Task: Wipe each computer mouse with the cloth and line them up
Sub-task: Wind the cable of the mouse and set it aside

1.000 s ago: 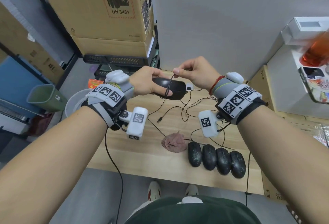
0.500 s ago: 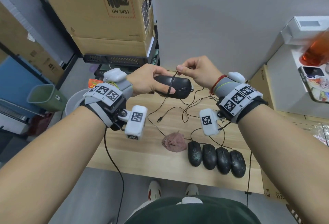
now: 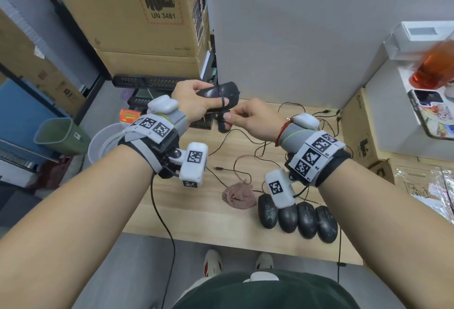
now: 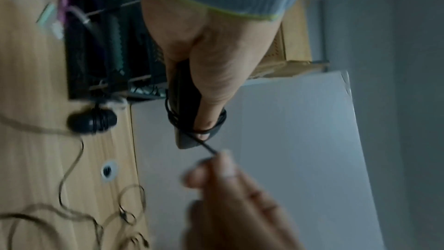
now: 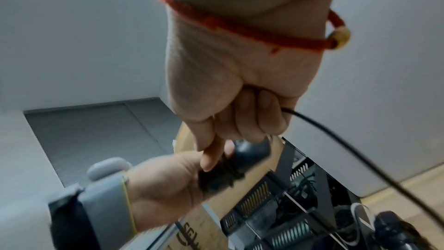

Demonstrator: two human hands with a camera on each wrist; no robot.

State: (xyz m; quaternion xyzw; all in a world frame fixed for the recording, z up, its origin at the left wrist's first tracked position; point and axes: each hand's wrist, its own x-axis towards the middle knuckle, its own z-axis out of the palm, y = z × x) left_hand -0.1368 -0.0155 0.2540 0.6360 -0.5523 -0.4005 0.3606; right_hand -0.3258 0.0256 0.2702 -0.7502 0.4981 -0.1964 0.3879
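Observation:
My left hand (image 3: 211, 96) grips a black mouse (image 3: 228, 90) raised over the table's far edge. Its thin black cable (image 3: 221, 99) is looped round the mouse and my thumb. Just below it, my right hand (image 3: 228, 117) pinches that cable. The left wrist view shows the held mouse (image 4: 185, 86), the taut cable (image 4: 204, 144) and the blurred right hand's fingers (image 4: 216, 168). In the right wrist view the cable (image 5: 336, 140) trails from my fist. A cable-wound mouse (image 3: 222, 127) lies at the far edge. Several black mice (image 3: 307, 220) lie in a row front right, with the pink cloth (image 3: 239, 197) to their left.
Loose cables (image 3: 248, 141) sprawl over the wooden table (image 3: 191, 210). Cardboard boxes (image 3: 137, 14) and a black mesh rack (image 3: 206, 122) stand behind it, beside a grey panel (image 3: 294, 38). A green bin (image 3: 61, 134) is at left. A shelf at right holds a phone (image 3: 432, 109).
My left hand has lifted and tilted the mouse. My right hand has come down from above the mouse to below it, carrying the cable round.

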